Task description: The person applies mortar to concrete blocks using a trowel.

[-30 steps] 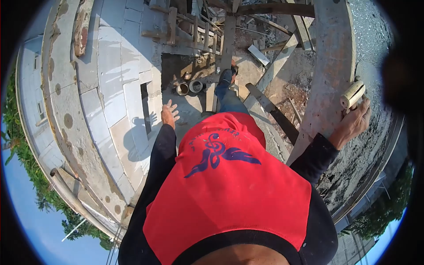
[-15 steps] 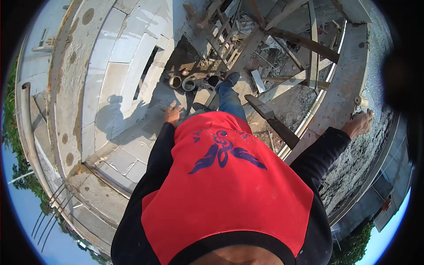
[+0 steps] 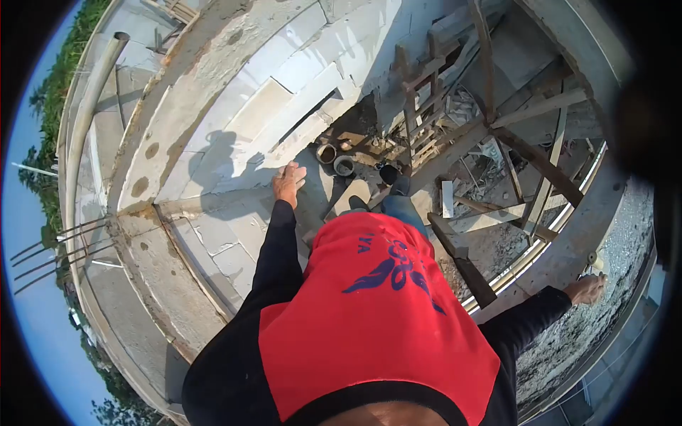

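Observation:
My left hand [image 3: 288, 182] is raised in front of the pale block wall [image 3: 263, 113], with its fingers apart and nothing in it. On the right, my right hand [image 3: 585, 290] is at the rough concrete ledge [image 3: 568, 348], its fingers curled beside a short pale pipe end [image 3: 595, 261]. Whether those fingers grip the pipe end or the ledge is too small to tell. Two round buckets [image 3: 344, 165] stand far below, near my feet.
Wooden beams [image 3: 536, 163] cross below on the right, near a white pipe [image 3: 526, 266]. Rubble and planks lie beneath. At left are a grey pipe [image 3: 92, 106], protruding rebar [image 3: 60, 248] and a concrete beam [image 3: 153, 284].
The view has turned, and the wall and beams have shifted. My left hand has come up and away from my body. My right hand remains beside the pipe end.

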